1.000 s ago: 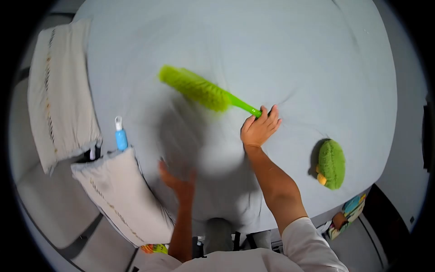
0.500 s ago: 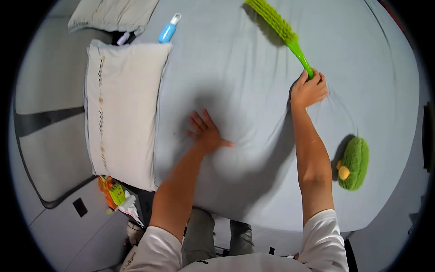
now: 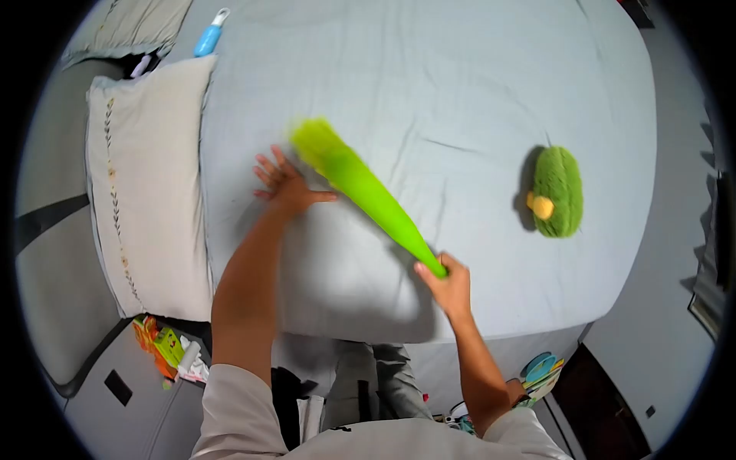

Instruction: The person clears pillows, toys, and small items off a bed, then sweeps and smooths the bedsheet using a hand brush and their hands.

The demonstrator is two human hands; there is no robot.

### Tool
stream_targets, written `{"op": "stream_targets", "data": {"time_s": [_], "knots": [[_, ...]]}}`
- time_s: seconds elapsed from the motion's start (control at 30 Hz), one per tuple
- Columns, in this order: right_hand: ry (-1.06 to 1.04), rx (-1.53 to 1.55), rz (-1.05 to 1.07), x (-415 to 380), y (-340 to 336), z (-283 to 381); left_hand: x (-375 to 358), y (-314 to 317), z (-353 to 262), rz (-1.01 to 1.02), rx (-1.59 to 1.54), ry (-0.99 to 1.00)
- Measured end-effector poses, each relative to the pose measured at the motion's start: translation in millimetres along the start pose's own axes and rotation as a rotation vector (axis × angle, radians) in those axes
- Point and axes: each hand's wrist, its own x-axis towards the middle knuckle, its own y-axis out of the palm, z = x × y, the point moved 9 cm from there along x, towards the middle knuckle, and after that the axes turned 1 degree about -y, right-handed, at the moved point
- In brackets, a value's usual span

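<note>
My right hand (image 3: 448, 285) is closed around the handle end of a bright green bed brush (image 3: 376, 201). The brush slants up and to the left above the bed, its bristle end blurred by motion. My left hand (image 3: 285, 186) lies with fingers spread on the grey-blue bedsheet (image 3: 475, 107), just left of the brush's bristle end. Nothing is held in it. To the right of the brush rests a fuzzy green plush toy (image 3: 561, 192) with a yellow part on its side.
A cream pillow (image 3: 157, 192) with an embroidered strip lies at the left, against the grey headboard (image 3: 50, 161). Another pillow (image 3: 130, 27) is behind it. A blue object with a white handle (image 3: 207, 38) lies near the pillows. Colourful packets (image 3: 167, 346) sit beside the bed, lower left.
My right hand has drawn the brush toward me and turned it over, so its smooth back now shows. The view has shifted. My left hand stays spread on the sheet.
</note>
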Motion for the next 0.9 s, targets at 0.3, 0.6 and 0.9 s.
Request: {"op": "stream_targets", "data": {"time_s": [0.3, 0.6, 0.9], "knots": [[0.341, 0.482, -0.502, -163, -93, -129, -97, 9, -74, -0.756, -0.07, 0.575], [0.031, 0.622, -0.912, -209, -175, -160, -260, 124, -419, 0.408, -1.014, 0.341], [0.356, 0.858, -0.56, -209, -126, -154, -222, 84, -253, 0.301, -1.32, 0.588]]}}
